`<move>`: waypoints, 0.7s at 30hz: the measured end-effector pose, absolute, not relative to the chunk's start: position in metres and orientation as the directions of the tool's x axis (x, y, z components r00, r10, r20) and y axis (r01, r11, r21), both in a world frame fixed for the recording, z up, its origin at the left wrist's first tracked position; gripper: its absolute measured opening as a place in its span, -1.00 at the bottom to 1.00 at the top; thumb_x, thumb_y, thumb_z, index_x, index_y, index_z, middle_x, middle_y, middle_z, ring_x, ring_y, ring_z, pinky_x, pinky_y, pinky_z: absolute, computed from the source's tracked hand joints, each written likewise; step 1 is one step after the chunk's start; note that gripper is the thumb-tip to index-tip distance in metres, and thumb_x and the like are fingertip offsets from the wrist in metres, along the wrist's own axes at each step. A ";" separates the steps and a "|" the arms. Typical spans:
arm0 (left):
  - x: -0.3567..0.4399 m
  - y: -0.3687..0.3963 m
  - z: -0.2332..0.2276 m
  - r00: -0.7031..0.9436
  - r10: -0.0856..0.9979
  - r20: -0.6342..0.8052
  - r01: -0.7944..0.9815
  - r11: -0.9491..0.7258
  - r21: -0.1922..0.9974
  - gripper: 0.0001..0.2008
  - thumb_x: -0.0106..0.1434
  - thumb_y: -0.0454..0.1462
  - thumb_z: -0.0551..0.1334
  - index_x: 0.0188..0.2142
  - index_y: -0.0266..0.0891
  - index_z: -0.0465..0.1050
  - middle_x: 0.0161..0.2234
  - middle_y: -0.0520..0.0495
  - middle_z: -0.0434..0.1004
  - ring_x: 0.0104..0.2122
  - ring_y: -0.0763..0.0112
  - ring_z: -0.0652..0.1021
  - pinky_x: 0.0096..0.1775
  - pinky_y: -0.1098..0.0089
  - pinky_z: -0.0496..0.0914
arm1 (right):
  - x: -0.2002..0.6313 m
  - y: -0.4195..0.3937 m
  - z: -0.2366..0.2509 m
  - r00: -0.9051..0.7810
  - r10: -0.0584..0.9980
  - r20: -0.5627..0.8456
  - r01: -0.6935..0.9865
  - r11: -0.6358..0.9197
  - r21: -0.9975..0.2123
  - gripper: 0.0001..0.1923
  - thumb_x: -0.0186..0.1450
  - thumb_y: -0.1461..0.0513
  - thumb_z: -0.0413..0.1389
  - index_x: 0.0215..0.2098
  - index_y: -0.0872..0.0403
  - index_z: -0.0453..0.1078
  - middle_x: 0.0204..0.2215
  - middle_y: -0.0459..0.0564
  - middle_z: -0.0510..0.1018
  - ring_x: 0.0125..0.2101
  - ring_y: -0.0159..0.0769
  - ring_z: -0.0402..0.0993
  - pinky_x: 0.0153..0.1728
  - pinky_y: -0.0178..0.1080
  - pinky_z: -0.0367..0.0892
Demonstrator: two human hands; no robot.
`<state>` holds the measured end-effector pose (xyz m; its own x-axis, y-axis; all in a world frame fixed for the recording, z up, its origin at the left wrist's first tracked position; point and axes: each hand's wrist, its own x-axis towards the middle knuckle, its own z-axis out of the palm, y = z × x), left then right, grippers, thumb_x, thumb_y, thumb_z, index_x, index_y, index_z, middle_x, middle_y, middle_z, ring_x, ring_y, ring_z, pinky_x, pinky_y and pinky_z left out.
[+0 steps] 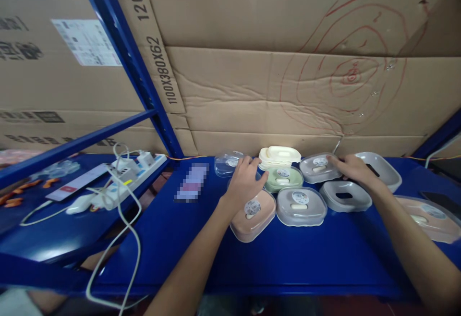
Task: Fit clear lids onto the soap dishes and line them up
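My left hand [247,181] reaches over the left side of the group of boxes, with thumb and fingers apart. Beneath it, something clear is mostly hidden. Close by are a clear plastic lid [226,166], a pale green lidded box [293,180] and a peach lidded box [260,222]. At the back right, my right hand [351,168] has its fingers and thumb around the right end of a grey box with a clear lid [312,174]. Another grey lidded box [304,214] sits in front. Stacked cream plastic parts [284,154] stand behind the green box.
Two grey pieces with dark slots, one nearer [329,201] and one farther back [389,174], lie by my right forearm. Further right is a peach lidded box [442,224]. A blurred-out phone-like item [192,182] and a power strip [154,167] with loose cables are left. Cardboard [230,95] walls the back.
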<state>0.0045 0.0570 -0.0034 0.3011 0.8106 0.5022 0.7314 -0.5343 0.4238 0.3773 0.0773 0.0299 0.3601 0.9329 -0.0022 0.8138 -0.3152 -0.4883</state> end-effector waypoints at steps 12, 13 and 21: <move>0.006 0.055 -0.004 0.336 0.802 0.493 0.758 -0.541 0.365 -0.80 0.46 -0.21 0.27 0.01 -0.21 0.50 -0.07 -0.19 0.52 0.08 0.01 0.51 0.21 0.00 0.43 | 0.382 0.065 -0.004 0.235 0.965 0.118 0.933 -0.190 -0.304 -0.44 0.59 -0.10 -0.12 -0.21 0.08 0.53 -0.20 0.36 0.69 -0.07 0.20 0.64 -0.08 -0.02 0.33; 0.006 0.055 -0.004 0.343 0.801 0.491 0.758 -0.545 0.359 -0.81 0.46 -0.21 0.28 0.01 -0.21 0.50 -0.07 -0.18 0.52 0.08 0.01 0.51 0.22 -0.01 0.43 | 0.382 0.065 -0.007 0.229 0.965 0.126 0.936 -0.183 -0.301 -0.43 0.60 -0.09 -0.15 -0.18 0.08 0.52 -0.18 0.36 0.69 -0.06 0.21 0.64 -0.05 -0.01 0.33; 0.007 0.056 -0.006 0.349 0.807 0.476 0.758 -0.542 0.363 -0.80 0.46 -0.18 0.27 0.01 -0.20 0.50 -0.05 -0.20 0.54 0.10 0.00 0.52 0.21 -0.01 0.44 | 0.377 0.068 -0.019 0.223 0.961 0.166 0.932 -0.161 -0.324 -0.46 0.61 -0.05 -0.19 -0.09 0.05 0.53 -0.09 0.28 0.72 0.03 0.19 0.65 0.00 -0.03 0.35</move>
<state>0.0067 0.0557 -0.0060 0.3491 0.8070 0.4763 0.7579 -0.5421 0.3629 0.3772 0.0682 -0.0186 0.2233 0.9605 0.1660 0.9322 -0.1607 -0.3243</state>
